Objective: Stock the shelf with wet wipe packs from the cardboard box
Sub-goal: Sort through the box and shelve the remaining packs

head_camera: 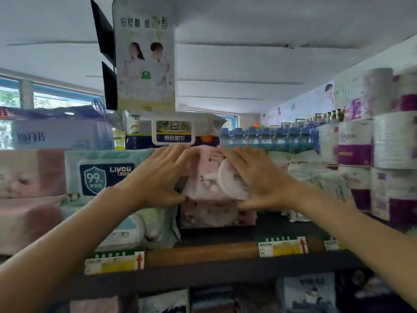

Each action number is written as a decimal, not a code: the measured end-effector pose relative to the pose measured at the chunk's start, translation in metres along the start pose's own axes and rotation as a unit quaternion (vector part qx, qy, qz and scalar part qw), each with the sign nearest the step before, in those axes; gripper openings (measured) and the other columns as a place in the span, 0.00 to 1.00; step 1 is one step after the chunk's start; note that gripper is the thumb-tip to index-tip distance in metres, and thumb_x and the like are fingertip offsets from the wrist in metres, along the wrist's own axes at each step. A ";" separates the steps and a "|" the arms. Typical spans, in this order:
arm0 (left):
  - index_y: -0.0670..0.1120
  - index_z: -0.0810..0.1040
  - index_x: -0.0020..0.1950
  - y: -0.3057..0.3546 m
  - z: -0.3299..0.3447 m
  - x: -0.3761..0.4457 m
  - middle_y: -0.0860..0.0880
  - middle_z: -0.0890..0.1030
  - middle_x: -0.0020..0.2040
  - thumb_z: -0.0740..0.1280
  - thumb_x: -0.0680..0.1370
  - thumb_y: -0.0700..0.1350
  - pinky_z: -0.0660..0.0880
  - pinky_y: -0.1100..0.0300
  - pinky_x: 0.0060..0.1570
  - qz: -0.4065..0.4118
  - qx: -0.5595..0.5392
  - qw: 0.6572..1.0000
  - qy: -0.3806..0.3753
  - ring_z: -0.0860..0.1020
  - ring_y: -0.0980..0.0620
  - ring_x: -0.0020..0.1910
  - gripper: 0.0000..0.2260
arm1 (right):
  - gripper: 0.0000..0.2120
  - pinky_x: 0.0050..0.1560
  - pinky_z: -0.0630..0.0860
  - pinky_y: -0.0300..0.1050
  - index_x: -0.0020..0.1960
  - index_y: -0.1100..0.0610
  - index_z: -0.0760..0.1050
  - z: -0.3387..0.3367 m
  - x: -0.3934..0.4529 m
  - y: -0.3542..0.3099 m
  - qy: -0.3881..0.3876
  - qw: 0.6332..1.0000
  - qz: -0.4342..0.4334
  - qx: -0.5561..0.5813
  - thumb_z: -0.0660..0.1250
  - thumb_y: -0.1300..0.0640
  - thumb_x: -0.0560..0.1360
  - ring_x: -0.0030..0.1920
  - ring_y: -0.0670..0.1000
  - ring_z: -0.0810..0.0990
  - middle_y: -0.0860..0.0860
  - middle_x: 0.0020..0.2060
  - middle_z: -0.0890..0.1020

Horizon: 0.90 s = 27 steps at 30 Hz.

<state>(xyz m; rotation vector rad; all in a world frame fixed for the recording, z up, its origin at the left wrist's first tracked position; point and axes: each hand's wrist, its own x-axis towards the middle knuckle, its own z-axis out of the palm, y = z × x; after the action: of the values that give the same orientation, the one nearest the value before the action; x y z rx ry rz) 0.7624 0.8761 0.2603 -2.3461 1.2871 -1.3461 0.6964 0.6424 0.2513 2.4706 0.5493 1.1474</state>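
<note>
A pink wet wipe pack (208, 175) with a round white lid stands tilted on the top shelf (203, 253), on another pink pack (214, 216) lying flat. My left hand (158, 177) holds the pack's left side, fingers over the top and thumb under it. My right hand (255, 177) holds its right side the same way, partly covering the lid. The cardboard box is out of view.
Left of the pink packs stands a blue Liyou wipe pack (99, 175) over a white-lidded one (126, 233), then pink tissue packs (27, 175). A dark blue pack (173, 132) sits behind. Toilet roll packs (383, 154) fill the right. Price tags (282, 246) line the shelf edge.
</note>
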 end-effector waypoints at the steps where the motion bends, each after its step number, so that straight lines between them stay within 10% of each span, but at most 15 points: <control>1: 0.44 0.63 0.67 -0.001 0.001 -0.006 0.44 0.76 0.59 0.59 0.65 0.65 0.75 0.52 0.56 0.019 0.038 0.999 -0.023 0.78 0.45 0.55 0.37 | 0.53 0.57 0.73 0.57 0.72 0.60 0.54 0.005 -0.002 -0.004 -0.003 0.999 -0.018 -0.037 0.71 0.35 0.58 0.56 0.53 0.65 0.54 0.60 0.66; 8: 0.51 0.69 0.66 -0.001 -0.026 0.003 0.54 0.74 0.61 0.55 0.69 0.71 0.61 0.56 0.67 0.074 -0.056 0.995 -0.040 0.74 0.53 0.60 0.33 | 0.56 0.57 0.74 0.52 0.74 0.56 0.50 0.008 -0.003 -0.025 -0.119 0.988 -0.054 -0.086 0.65 0.27 0.58 0.57 0.54 0.74 0.53 0.63 0.71; 12: 0.48 0.61 0.70 0.023 -0.006 0.014 0.51 0.69 0.68 0.64 0.68 0.69 0.61 0.55 0.68 0.080 -0.027 0.984 -0.159 0.68 0.51 0.67 0.38 | 0.58 0.70 0.57 0.51 0.75 0.49 0.36 0.001 0.003 -0.026 -0.230 0.973 0.021 -0.002 0.67 0.29 0.61 0.72 0.54 0.57 0.51 0.73 0.56; 27: 0.46 0.61 0.69 0.031 0.003 0.021 0.47 0.67 0.67 0.70 0.65 0.65 0.65 0.52 0.65 -0.011 -0.013 0.970 -0.244 0.67 0.47 0.66 0.40 | 0.49 0.71 0.59 0.54 0.76 0.44 0.45 -0.022 0.013 0.012 -0.356 0.916 0.152 0.108 0.72 0.39 0.65 0.73 0.54 0.57 0.49 0.75 0.55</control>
<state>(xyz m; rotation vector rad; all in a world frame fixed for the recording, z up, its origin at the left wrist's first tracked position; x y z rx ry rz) 0.7506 0.8406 0.2564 -2.4924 1.1280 -0.6833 0.6888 0.6420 0.2784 2.9773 0.0732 0.2021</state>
